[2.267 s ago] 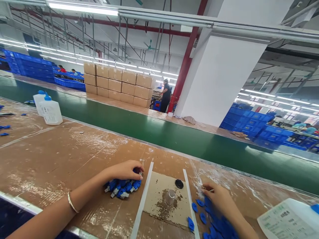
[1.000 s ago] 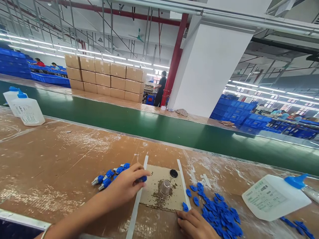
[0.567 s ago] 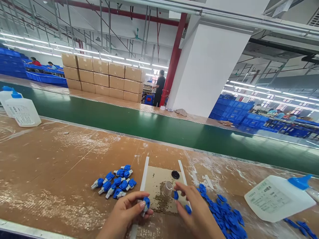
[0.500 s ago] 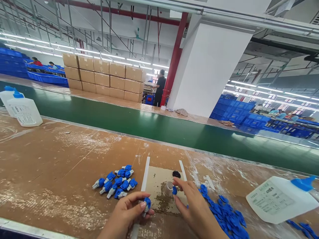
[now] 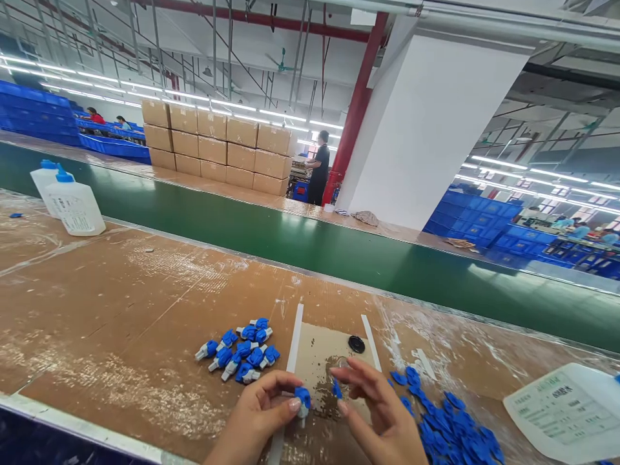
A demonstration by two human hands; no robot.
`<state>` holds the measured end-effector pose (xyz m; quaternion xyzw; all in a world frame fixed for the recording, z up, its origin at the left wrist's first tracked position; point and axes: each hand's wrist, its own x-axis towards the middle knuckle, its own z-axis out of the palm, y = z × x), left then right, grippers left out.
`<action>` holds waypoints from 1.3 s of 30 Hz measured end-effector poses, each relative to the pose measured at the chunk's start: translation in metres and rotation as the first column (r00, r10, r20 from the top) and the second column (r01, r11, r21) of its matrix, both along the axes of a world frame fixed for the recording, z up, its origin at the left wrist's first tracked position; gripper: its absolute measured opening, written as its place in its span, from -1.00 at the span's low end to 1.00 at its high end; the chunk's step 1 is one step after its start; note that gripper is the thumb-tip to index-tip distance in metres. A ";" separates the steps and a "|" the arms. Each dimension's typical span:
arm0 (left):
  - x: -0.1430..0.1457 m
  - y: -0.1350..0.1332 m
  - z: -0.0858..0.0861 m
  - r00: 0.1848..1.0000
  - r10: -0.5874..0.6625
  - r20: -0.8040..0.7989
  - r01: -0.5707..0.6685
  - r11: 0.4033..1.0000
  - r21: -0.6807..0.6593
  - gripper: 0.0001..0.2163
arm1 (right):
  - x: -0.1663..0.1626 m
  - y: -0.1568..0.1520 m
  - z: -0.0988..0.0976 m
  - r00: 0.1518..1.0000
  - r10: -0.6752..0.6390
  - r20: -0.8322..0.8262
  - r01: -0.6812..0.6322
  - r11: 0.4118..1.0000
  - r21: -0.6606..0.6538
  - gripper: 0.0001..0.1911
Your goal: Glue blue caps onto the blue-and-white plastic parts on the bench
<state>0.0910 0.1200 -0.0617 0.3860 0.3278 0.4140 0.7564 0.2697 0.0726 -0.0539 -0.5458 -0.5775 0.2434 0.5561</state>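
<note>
Between the thumb and fingers of my left hand (image 5: 264, 410) is a small blue-and-grey plastic part (image 5: 303, 399). My right hand (image 5: 380, 407) pinches a small flat blue piece (image 5: 337, 389), held a short gap to the right of that part. Behind the right fingers a small clear cup (image 5: 339, 365) is partly hidden on a wet-spotted beige board (image 5: 310, 342). A round black lid (image 5: 356, 344) lies beyond the cup. Left of my hands sits a cluster of several blue-and-grey parts (image 5: 245, 352). Loose flat blue pieces (image 5: 453, 423) are heaped on the right.
White tape strips (image 5: 295, 339) edge the board. White bottles with blue tips stand at the far left (image 5: 77, 206), and another bottle (image 5: 564, 413) is at the right. A green conveyor belt (image 5: 290, 226) runs behind the table, with stacked cartons (image 5: 213, 142) and a person (image 5: 320, 168) beyond.
My right hand has drawn away from the cup toward my left hand, still holding the flat blue piece. The left hand keeps its part. The whole view has shifted slightly.
</note>
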 end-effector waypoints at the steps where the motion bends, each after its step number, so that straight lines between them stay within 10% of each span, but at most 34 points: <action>1: 0.000 0.000 -0.002 1.000 -0.002 0.007 0.002 1.000 0.009 -0.66 | -0.008 -0.003 -0.006 0.992 0.004 -0.123 -0.006 1.000 -0.014 -0.60; 11: -0.003 0.004 -0.008 0.996 -0.082 0.037 0.080 0.995 0.060 -0.66 | -0.042 -0.005 -0.030 0.932 0.008 -0.361 -0.015 1.000 -0.017 -0.57; 16: -0.001 0.002 -0.005 0.997 -0.076 0.001 0.076 0.996 0.054 -0.64 | -0.049 -0.005 -0.031 0.988 -0.114 0.105 0.092 0.978 0.189 -0.63; 23: -0.008 0.000 0.008 0.980 0.022 -0.195 0.012 0.986 0.169 -0.74 | -0.006 -0.012 -0.017 0.687 -0.274 0.673 -0.045 0.909 0.415 -0.58; 28: -0.056 0.026 0.037 0.657 0.595 -0.464 -0.135 0.698 0.703 -0.81 | 0.072 -0.023 -0.029 0.470 -0.327 0.820 0.158 0.945 0.286 -0.77; 33: -0.103 0.073 0.033 0.169 0.890 -0.424 0.124 0.408 0.905 -0.85 | 0.092 -0.021 -0.045 0.593 -0.089 0.800 0.226 0.972 -0.060 -0.72; 39: -0.089 0.072 0.020 0.171 0.905 -0.390 0.380 0.305 0.873 -0.77 | 0.097 -0.018 -0.046 0.574 -0.022 0.819 0.184 0.977 -0.103 -0.75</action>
